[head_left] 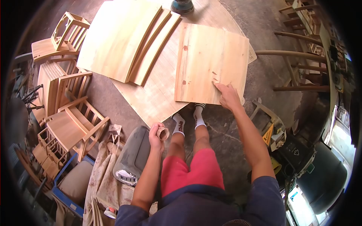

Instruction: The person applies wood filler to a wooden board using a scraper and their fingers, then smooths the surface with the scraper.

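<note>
My left hand (156, 136) is closed round a small brownish roll (163, 133) with a hollow end, held left of my legs. Farther forward, my right hand (228, 96) touches a pale square wooden panel (211, 56) near its front edge, index finger stretched out toward several small dark marks in the wood. What the other fingers hold, if anything, is hidden. The panel lies over a larger wooden board (141, 98). To its left, more panels (113, 37) are stacked, with curved edges on their right side.
Wooden chairs (71, 128) crowd the left side, near a grey cushion-like object (132, 150) and a cloth (102, 180). A blue-green tool (182, 6) stands at the top. A yellow triangle (268, 134) and dark bins (296, 152) are on the right, below curved wooden legs (290, 56).
</note>
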### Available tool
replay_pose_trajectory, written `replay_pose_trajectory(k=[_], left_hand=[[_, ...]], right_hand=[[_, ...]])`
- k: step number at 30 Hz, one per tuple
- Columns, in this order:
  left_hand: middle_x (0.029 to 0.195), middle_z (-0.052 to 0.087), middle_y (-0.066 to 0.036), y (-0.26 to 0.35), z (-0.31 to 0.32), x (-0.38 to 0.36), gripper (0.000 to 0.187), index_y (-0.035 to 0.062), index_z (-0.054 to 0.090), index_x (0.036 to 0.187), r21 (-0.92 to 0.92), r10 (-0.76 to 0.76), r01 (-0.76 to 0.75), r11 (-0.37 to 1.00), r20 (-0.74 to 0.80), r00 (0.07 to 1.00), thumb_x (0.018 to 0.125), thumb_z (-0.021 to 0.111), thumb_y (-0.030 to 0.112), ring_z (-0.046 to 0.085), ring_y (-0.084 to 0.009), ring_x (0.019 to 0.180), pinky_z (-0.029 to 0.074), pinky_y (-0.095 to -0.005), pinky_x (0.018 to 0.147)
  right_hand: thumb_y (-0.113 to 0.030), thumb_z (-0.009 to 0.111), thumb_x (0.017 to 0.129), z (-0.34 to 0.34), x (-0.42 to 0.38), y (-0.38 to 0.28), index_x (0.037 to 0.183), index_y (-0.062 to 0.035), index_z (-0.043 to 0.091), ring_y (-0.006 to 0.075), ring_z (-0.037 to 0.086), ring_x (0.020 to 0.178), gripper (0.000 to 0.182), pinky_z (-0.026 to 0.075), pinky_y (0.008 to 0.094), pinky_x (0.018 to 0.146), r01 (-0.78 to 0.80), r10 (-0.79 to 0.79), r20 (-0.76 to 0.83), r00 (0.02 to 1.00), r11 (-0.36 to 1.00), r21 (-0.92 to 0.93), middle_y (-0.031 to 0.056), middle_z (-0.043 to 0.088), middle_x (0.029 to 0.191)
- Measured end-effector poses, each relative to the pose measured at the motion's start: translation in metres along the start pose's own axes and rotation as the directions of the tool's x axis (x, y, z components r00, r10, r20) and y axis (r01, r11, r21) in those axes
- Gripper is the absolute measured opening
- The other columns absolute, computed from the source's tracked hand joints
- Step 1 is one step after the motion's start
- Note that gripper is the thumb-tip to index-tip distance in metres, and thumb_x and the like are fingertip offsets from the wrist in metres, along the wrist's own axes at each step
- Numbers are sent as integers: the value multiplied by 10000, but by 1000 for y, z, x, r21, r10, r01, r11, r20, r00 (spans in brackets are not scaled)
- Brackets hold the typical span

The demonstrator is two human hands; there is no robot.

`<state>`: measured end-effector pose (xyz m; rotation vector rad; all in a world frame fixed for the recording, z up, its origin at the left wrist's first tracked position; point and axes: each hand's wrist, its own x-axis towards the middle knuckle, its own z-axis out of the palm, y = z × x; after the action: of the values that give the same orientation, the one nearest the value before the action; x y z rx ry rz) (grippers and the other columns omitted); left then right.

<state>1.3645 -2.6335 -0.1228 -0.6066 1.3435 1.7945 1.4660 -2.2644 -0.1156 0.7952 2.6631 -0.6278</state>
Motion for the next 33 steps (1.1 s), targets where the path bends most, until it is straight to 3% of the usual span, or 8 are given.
replay_pose_trajectory(k=[5, 8, 14, 17, 20, 29, 32, 33], left_hand=[[922, 593, -83, 2, 9, -3, 241, 66, 570, 956, -11, 4, -4, 1000, -5, 1000, 1023, 449, 264, 616, -229, 851, 499, -340, 796], [924, 595, -83, 3, 12, -2, 244, 67, 574, 954, -1, -6, 6, 1000, 4, 1000, 1023, 449, 266, 619, -228, 856, 499, -339, 799], [930, 599, -80, 2, 27, -2, 257, 70, 579, 949, 3, -6, 6, 1000, 12, 1000, 1026, 446, 276, 633, -225, 848, 505, -335, 784], [934, 603, -79, 9, 37, -7, 263, 72, 581, 949, -6, -2, 2, 1000, 5, 1000, 1028, 445, 282, 640, -225, 836, 510, -334, 772], [935, 605, -78, 5, 38, -5, 267, 74, 583, 952, -9, 5, -5, 1000, -5, 1000, 1030, 445, 288, 641, -224, 830, 512, -334, 766], [939, 603, -73, -9, 27, -4, 253, 78, 582, 957, 8, 3, -3, 1000, -5, 1000, 1022, 453, 285, 635, -218, 845, 509, -332, 767], [947, 601, -71, -13, 32, -3, 242, 76, 580, 957, 25, 1, -1, 1000, -7, 1000, 1014, 461, 279, 635, -219, 844, 509, -333, 769], [948, 600, -71, -11, 38, -5, 239, 75, 579, 956, 27, 2, -2, 1000, -11, 1000, 1012, 463, 276, 635, -221, 843, 510, -334, 770]], right_hand=[[-9, 539, 810, -12, 6, 0, 1326, -97, 588, 310, 579, 1047, 526, 463, 435, 882, -70, 73, -52, 996, 996, 55, 63, 634, 1275], [-27, 558, 812, 21, 2, 0, 1352, -100, 568, 306, 569, 1064, 545, 454, 440, 871, 67, -84, -107, 991, 986, -155, 61, 604, 1307], [-57, 606, 790, 32, -5, -12, 1362, -101, 557, 297, 563, 1086, 576, 446, 440, 894, 36, -85, -116, 990, 929, -369, 49, 587, 1337], [-46, 600, 785, 20, -18, -3, 1368, -102, 554, 307, 562, 1081, 588, 448, 433, 900, 144, -145, 10, 989, 974, -176, 54, 587, 1352], [-24, 575, 783, 3, -16, 6, 1374, -105, 550, 321, 560, 1074, 597, 450, 448, 902, 42, -39, -57, 998, 998, 50, 50, 594, 1358], [8, 523, 814, 13, 8, 0, 1365, -127, 564, 336, 574, 1059, 568, 453, 451, 914, -99, 101, -11, 995, 988, 121, 59, 645, 1282], [-17, 531, 824, -3, -4, -16, 1358, -127, 570, 330, 581, 1054, 547, 453, 452, 890, -28, 11, 152, 988, 993, 113, 64, 653, 1266], [-9, 520, 819, -2, -4, -11, 1354, -121, 580, 333, 581, 1054, 550, 457, 447, 897, -24, 17, 61, 998, 992, 120, 77, 657, 1262]])
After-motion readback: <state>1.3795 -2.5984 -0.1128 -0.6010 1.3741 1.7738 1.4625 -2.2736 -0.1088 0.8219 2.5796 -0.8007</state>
